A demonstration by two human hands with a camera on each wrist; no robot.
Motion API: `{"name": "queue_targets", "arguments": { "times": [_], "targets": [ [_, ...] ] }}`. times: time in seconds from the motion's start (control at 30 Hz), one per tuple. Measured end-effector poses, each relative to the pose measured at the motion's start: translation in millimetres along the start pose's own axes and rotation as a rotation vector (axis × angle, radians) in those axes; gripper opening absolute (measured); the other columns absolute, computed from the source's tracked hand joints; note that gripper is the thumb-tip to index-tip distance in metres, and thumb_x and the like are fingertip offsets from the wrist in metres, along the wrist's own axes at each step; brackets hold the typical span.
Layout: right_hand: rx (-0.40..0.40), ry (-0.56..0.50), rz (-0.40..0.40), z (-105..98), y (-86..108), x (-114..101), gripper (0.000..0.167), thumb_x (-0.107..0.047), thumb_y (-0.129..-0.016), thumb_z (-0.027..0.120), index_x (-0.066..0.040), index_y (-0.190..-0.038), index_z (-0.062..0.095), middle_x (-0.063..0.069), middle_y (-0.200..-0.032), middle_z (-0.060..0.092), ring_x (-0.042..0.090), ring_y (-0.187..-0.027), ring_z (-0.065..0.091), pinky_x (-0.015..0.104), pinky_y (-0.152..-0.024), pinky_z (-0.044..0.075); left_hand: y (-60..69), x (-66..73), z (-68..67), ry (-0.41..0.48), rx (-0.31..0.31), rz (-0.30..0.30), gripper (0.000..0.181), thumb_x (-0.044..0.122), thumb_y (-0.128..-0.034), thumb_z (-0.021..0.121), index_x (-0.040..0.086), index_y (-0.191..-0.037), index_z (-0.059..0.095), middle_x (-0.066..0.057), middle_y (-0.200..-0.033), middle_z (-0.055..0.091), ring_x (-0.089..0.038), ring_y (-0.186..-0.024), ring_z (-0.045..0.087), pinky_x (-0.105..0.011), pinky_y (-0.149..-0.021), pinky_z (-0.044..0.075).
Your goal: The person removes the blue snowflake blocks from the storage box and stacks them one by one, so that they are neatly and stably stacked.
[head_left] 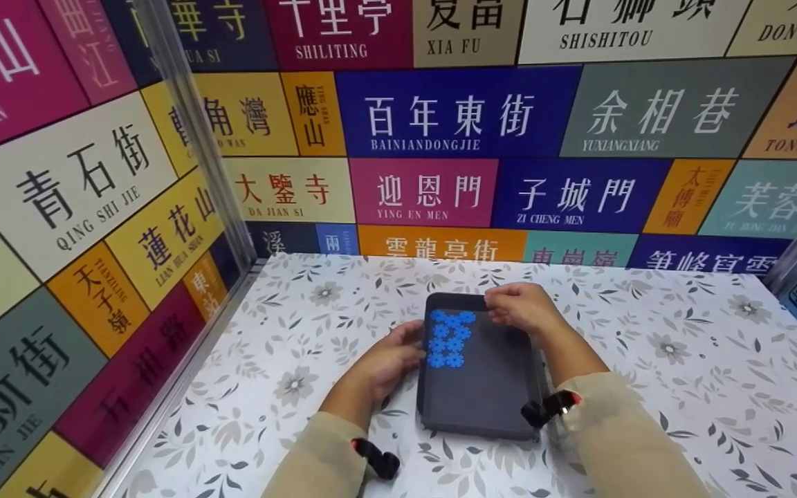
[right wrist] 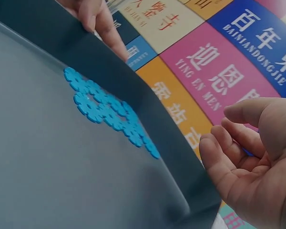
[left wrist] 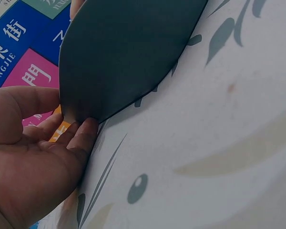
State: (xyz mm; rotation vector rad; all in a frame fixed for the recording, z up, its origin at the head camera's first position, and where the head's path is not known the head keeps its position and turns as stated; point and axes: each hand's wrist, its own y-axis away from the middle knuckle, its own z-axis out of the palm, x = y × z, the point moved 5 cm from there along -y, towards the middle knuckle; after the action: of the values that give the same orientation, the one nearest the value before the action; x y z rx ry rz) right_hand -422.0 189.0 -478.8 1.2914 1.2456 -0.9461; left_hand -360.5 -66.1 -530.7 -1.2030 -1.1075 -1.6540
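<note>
A dark grey rectangular tray [head_left: 481,408] lies on the patterned tabletop. Several blue flower-shaped discs [head_left: 450,342] [right wrist: 97,107] are packed flat in its far left part, in short rows. At the tray's left wall, my left hand [head_left: 393,356] [left wrist: 43,148] grips the side, thumb by the rim and fingers lower on the outer wall. Beside the far right corner is my right hand [head_left: 526,311] [right wrist: 257,162], its fingers loosely bent and the thumb apart from them. No disc can be made out in it; a little blue shows between its fingers, and whether that is background is unclear.
A white tabletop [head_left: 689,387] with grey leaf and flower print surrounds the tray. Behind it and at the left stand walls of coloured panels [head_left: 423,194] with lettering. Metal corner posts [head_left: 215,159] rise at the table's far corners. Black devices [head_left: 376,458] sit at both wrists.
</note>
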Motion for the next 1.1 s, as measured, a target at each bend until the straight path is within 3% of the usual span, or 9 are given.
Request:
{"name": "queue_targets", "arguments": {
  "times": [0.37,0.63,0.77,0.93,1.1],
  "targets": [
    [0.010,0.070,0.006,15.8,-20.3,4.4,0.037,-0.013,-0.095,0.075,0.007,-0.126,0.069,0.001,-0.089,0.075,0.014,-0.077,0.073,0.023,-0.073,0.063,-1.6,-3.4,2.9,0.031,-0.023,0.004,0.072,-0.007,-0.0924,0.058,0.004,-0.161,0.040,-0.019,-0.167,0.043,-0.034,-0.148,0.050,-0.040,-0.116,0.046],
    [0.104,0.266,-0.065,19.1,-28.7,14.6,0.027,-0.016,-0.092,0.080,0.002,-0.112,0.078,0.001,-0.083,0.074,0.012,-0.071,0.067,0.023,-0.066,0.060,-1.5,-3.8,3.0,0.027,-0.008,-0.012,0.071,-0.007,-0.0922,0.059,0.006,-0.160,0.044,-0.017,-0.166,0.045,-0.032,-0.147,0.051,-0.042,-0.119,0.044],
    [0.150,0.395,-0.094,17.8,-31.0,18.5,0.026,-0.022,-0.091,0.081,-0.004,-0.110,0.080,0.004,-0.090,0.076,0.010,-0.068,0.064,0.022,-0.063,0.056,-1.2,-3.7,2.5,0.026,-0.008,-0.012,0.070,-0.007,-0.0925,0.058,0.006,-0.160,0.044,-0.017,-0.166,0.045,-0.032,-0.147,0.052,-0.043,-0.119,0.045],
    [0.152,0.515,-0.107,18.6,-33.3,20.5,0.028,-0.026,-0.091,0.081,-0.007,-0.111,0.080,0.011,-0.103,0.079,0.012,-0.071,0.067,0.025,-0.067,0.054,-2.4,-3.7,0.5,0.032,-0.009,-0.009,0.072,-0.007,-0.0924,0.058,0.006,-0.161,0.043,-0.017,-0.167,0.044,-0.034,-0.148,0.051,-0.044,-0.120,0.045],
    [0.157,0.581,-0.115,22.0,-34.3,22.0,0.026,-0.025,-0.090,0.082,-0.008,-0.110,0.081,0.011,-0.103,0.080,0.020,-0.084,0.068,0.031,-0.077,0.056,-2.3,-3.0,-1.3,0.024,-0.006,-0.006,0.071,-0.007,-0.0928,0.058,0.007,-0.161,0.044,-0.016,-0.167,0.044,-0.033,-0.149,0.050,-0.044,-0.120,0.044]
  ]
}}
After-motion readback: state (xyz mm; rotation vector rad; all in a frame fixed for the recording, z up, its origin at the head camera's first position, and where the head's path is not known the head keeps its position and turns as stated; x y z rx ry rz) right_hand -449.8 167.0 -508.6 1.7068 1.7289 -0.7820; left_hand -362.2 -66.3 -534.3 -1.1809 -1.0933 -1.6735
